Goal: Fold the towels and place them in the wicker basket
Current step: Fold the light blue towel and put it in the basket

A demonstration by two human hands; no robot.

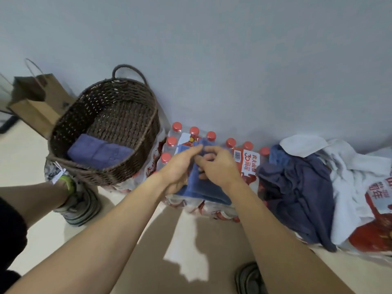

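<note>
A blue towel (201, 187) lies partly folded on top of a shrink-wrapped pack of water bottles (180, 141). My left hand (178, 166) and my right hand (218, 164) meet over its far end, and both pinch the cloth there. A dark brown wicker basket (135, 158) stands to the left on another pack, with one folded purple-blue towel (99, 151) inside it. To the right sits a heap of unfolded towels: dark blue ones (297, 187) and white ones (347, 172).
A grey wall runs close behind the bottle packs. A brown paper bag (36, 107) stands at the far left. My shoes are on the pale floor, one (78, 204) below the basket and one (250, 279) at the bottom edge.
</note>
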